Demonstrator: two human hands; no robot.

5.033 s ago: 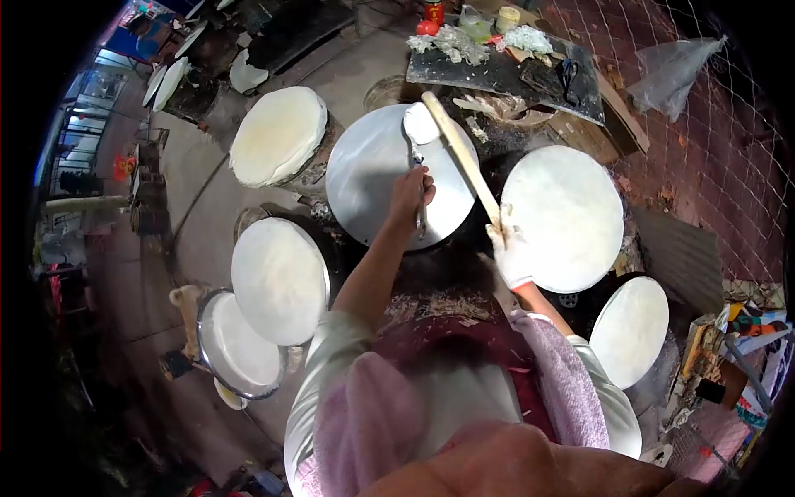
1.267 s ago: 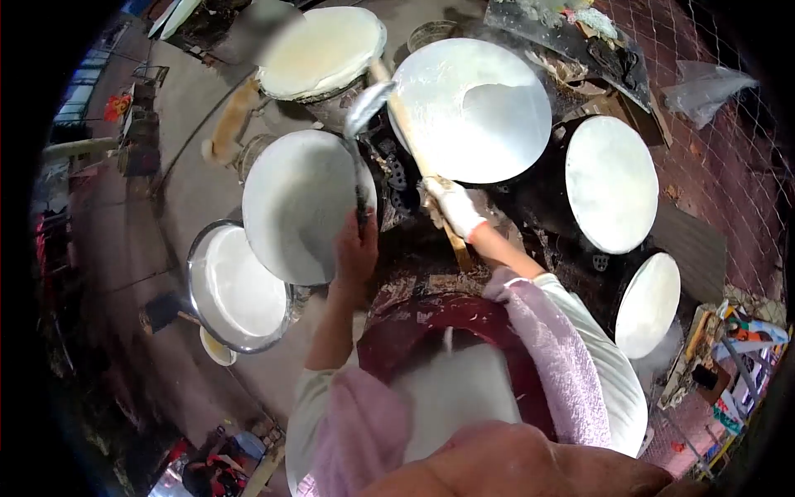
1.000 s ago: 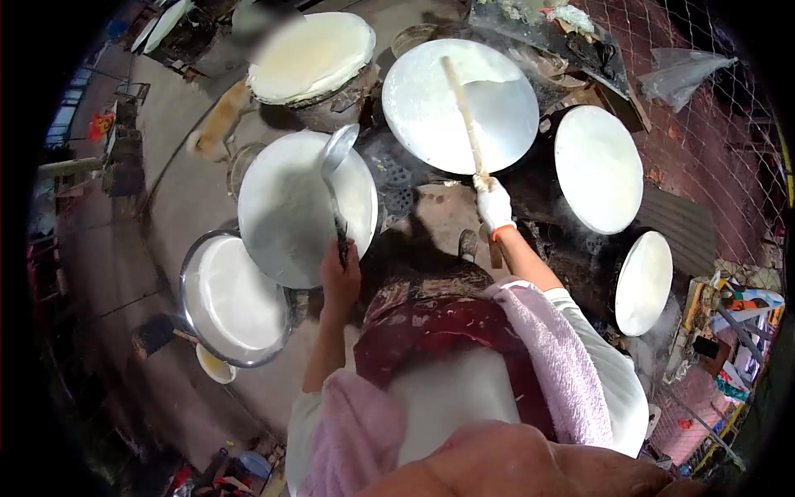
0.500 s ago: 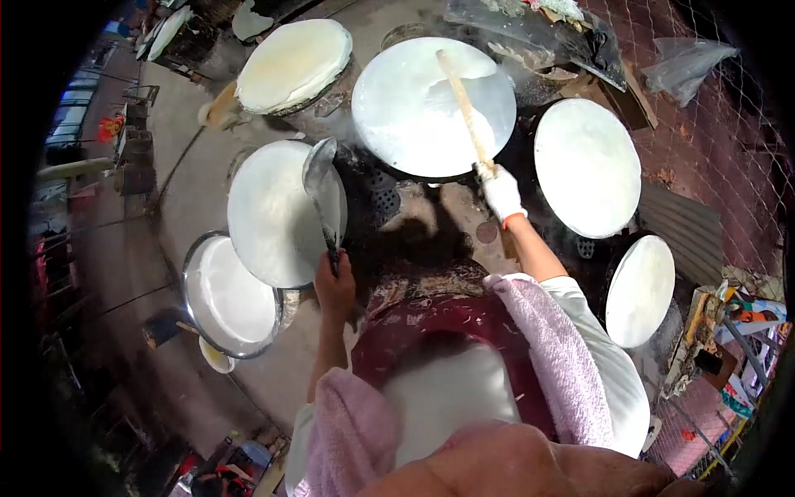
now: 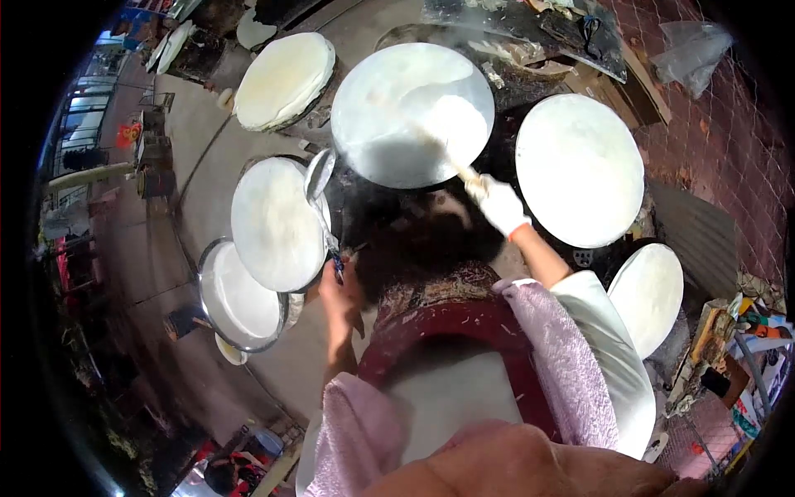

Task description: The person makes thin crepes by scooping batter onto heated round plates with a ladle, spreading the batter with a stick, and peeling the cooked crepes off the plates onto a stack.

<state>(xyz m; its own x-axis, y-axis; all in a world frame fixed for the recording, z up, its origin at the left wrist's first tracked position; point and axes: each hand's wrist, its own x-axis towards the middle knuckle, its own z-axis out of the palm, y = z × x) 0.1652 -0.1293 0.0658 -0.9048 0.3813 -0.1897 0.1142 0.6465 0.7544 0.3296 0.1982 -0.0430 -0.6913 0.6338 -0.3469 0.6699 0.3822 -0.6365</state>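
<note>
My left hand (image 5: 339, 294) is bare and wrapped round the dark handle of a metal ladle (image 5: 318, 178). The ladle's bowl is raised beside the upper right edge of the left round plate (image 5: 277, 228). In a white glove, my right hand (image 5: 497, 205) grips a wooden stick (image 5: 465, 172). Motion blurs the stick's far end, which is over the middle round plate (image 5: 373, 108). White batter partly covers that plate, with a brighter patch on its right side. A steel basin (image 5: 242, 302) of white liquid sits at the lower left, partly under the left plate.
Two more white-topped round plates stand on the right, one large (image 5: 580, 170) and one smaller (image 5: 648, 300). At the upper left is a thick stack of pale sheets (image 5: 284, 81). Behind the middle plate lies a dark board (image 5: 571, 37). Wire mesh and a plastic bag (image 5: 691, 58) are at the upper right.
Over the last second the stick has swung from upright to leaning left across the middle plate. The batter patch there has changed shape. The ladle stays raised in my left hand near the left plate.
</note>
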